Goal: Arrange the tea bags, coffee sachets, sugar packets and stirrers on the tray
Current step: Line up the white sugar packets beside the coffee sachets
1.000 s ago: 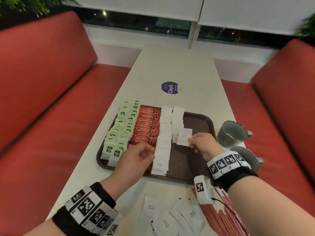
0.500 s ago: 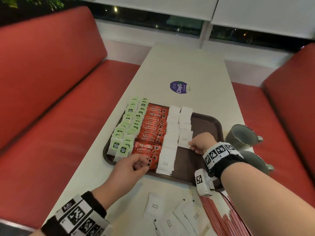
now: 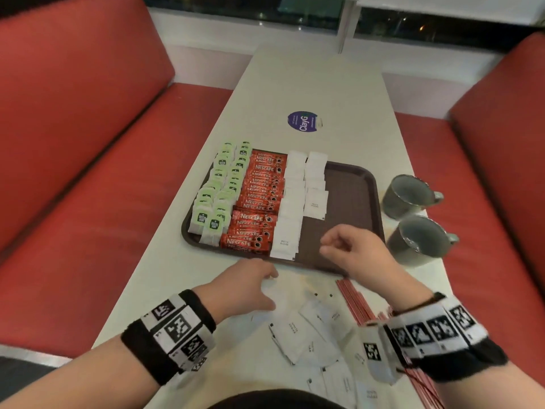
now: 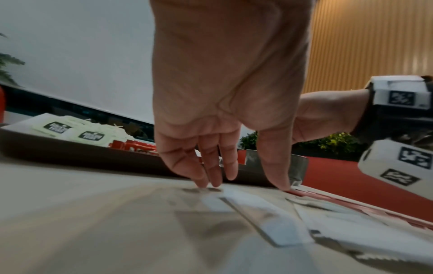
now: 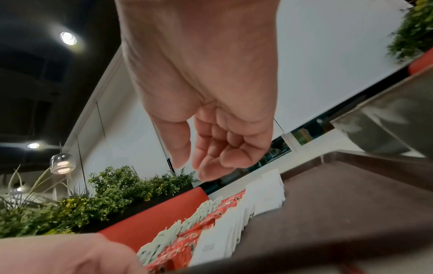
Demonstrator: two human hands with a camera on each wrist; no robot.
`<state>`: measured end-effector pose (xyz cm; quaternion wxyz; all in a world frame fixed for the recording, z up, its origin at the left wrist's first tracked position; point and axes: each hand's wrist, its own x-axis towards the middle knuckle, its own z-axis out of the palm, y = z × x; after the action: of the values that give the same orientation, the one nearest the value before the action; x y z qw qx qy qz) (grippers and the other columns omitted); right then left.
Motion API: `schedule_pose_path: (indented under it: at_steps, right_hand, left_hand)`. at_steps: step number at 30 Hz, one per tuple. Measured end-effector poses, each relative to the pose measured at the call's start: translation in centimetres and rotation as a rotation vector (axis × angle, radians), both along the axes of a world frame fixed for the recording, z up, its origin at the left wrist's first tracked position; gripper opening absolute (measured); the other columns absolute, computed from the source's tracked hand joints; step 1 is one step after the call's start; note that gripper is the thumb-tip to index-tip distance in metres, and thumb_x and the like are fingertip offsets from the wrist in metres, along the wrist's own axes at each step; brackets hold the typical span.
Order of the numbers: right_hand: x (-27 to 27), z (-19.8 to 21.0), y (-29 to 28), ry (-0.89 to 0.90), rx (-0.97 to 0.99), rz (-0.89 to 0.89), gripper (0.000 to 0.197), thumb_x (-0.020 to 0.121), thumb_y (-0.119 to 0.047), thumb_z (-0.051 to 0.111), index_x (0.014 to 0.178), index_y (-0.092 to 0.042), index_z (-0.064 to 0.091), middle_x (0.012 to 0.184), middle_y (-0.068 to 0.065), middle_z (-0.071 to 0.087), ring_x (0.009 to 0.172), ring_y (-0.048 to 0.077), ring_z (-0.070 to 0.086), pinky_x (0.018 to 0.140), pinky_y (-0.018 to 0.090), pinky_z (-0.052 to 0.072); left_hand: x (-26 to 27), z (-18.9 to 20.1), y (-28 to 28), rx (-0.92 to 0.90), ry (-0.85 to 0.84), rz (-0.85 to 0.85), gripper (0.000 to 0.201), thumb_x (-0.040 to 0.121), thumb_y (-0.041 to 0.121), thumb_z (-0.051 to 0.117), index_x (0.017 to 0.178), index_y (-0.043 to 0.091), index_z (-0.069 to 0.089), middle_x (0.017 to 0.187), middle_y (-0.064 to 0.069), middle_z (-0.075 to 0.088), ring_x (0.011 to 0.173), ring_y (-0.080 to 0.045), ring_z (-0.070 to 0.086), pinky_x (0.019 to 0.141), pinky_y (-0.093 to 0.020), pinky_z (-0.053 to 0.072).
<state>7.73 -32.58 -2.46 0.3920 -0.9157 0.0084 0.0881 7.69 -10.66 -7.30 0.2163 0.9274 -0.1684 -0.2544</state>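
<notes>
Head view: brown tray point(image 3: 362, 184) on the white table point(image 3: 309, 84), filled from its left side with two rows of green tea bags point(image 3: 219, 196), a column of red coffee sachets point(image 3: 259, 199) and two columns of white sugar packets point(image 3: 295, 202), the second column only partly laid. The right part of the tray floor is bare. Loose sugar packets point(image 3: 300, 332) lie scattered on the table just in front of the tray; red stirrers point(image 3: 354, 302) lie beside them to the right, none on the tray yet.

Left hand point(image 3: 244, 287) is down on the table at the tray's near edge. In the left wrist view its fingers point(image 4: 201, 178) are straight, tips touching the table at the edge of a loose packet; it holds nothing. Right hand point(image 3: 351, 249) hangs above the bare tray floor, fingers loosely curled, empty.

Step in hand, by judgement: picking up the next sugar packet for the short second column.

- The packets are thin and flat, so sliding one clear of the overlap first should make pinching an edge easier.
- Take one only; the neighbours overlap.
- Lay it printed side up, overlapping the last one in that column.
- Keep the bare strip at right free for the stirrers.
</notes>
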Motion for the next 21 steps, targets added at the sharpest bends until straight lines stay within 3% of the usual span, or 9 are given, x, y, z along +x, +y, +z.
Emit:
schedule_pose_path:
  at_steps: [3, 7, 9, 13, 15, 18, 21]
  right_hand:
    - [-3.1, -1.2, -0.1, 0.039, -0.002, 0.017, 0.011, 0.082, -0.021, 0.071, 0.08, -0.028, 0.063, 0.075, -0.009, 0.064, 0.064, -0.003, 0.054, 0.061, 0.006, 0.041]
    - [-5.8, -2.3, -0.2, 0.1, -0.057, 0.051, 0.012, 0.082, -0.022, 0.071, 0.089, -0.027, 0.063, 0.082, -0.01, 0.063, 0.071, 0.002, 0.054, 0.065, 0.01, 0.042]
    - [-6.7, -2.6, 0.2, 0.13, -0.143, 0.126, 0.02, 0.08, -0.027, 0.072, 0.098, -0.029, 0.063, 0.092, -0.012, 0.06, 0.08, 0.004, 0.054, 0.069, 0.011, 0.041]
    - [-7.6, -3.5, 1.4, 0.118, -0.362, 0.381, 0.045, 0.079, -0.035, 0.07, 0.121, -0.028, 0.057, 0.118, -0.009, 0.052, 0.109, 0.011, 0.045, 0.09, 0.021, 0.037]
    - [-7.6, -4.0, 2.3, 0.077, -0.436, 0.473, 0.052, 0.08, -0.037, 0.069, 0.129, -0.029, 0.052, 0.127, -0.009, 0.047, 0.115, 0.014, 0.039, 0.097, 0.027, 0.036]
    - [-7.2, -4.5, 3.4, 0.036, -0.563, 0.559, 0.06, 0.081, -0.042, 0.068, 0.135, -0.028, 0.045, 0.135, -0.007, 0.042, 0.116, 0.019, 0.037, 0.096, 0.033, 0.035]
    - [-6.7, -4.6, 4.3, 0.047, -0.64, 0.594, 0.064, 0.079, -0.044, 0.069, 0.135, -0.027, 0.044, 0.13, -0.004, 0.046, 0.115, 0.021, 0.037, 0.094, 0.037, 0.034]
  left_hand:
    - [-0.9, -0.4, -0.4, 0.102, -0.027, -0.045, 0.068, 0.076, 0.035, 0.072, 0.137, 0.025, 0.044, 0.137, 0.006, 0.046, 0.125, -0.015, 0.042, 0.101, -0.025, 0.037]
    - [-1.6, -0.5, -0.9, 0.191, -0.05, -0.08, 0.071, 0.076, 0.031, 0.071, 0.139, 0.027, 0.038, 0.133, 0.002, 0.043, 0.122, -0.021, 0.04, 0.099, -0.034, 0.041]
    - [-1.9, -0.6, -1.0, 0.209, -0.054, -0.08, 0.068, 0.078, 0.028, 0.07, 0.138, 0.027, 0.038, 0.131, 0.001, 0.044, 0.121, -0.021, 0.04, 0.098, -0.035, 0.042]
    - [-2.2, -0.7, -1.3, 0.216, -0.055, -0.05, 0.062, 0.079, 0.025, 0.069, 0.135, 0.027, 0.042, 0.127, -0.001, 0.05, 0.12, -0.021, 0.042, 0.095, -0.032, 0.042]
    - [-2.3, -0.7, -1.4, 0.231, -0.059, -0.042, 0.058, 0.079, 0.026, 0.069, 0.132, 0.028, 0.044, 0.123, -0.001, 0.053, 0.117, -0.021, 0.044, 0.09, -0.031, 0.042]
    - [-2.4, -0.7, -1.4, 0.229, -0.064, -0.024, 0.052, 0.079, 0.026, 0.07, 0.126, 0.027, 0.048, 0.118, -0.001, 0.056, 0.112, -0.021, 0.047, 0.086, -0.032, 0.044]
    - [-2.6, -0.7, -1.0, 0.172, -0.059, 0.011, 0.045, 0.081, 0.021, 0.068, 0.122, 0.024, 0.05, 0.117, -0.001, 0.057, 0.108, -0.021, 0.052, 0.086, -0.033, 0.046]
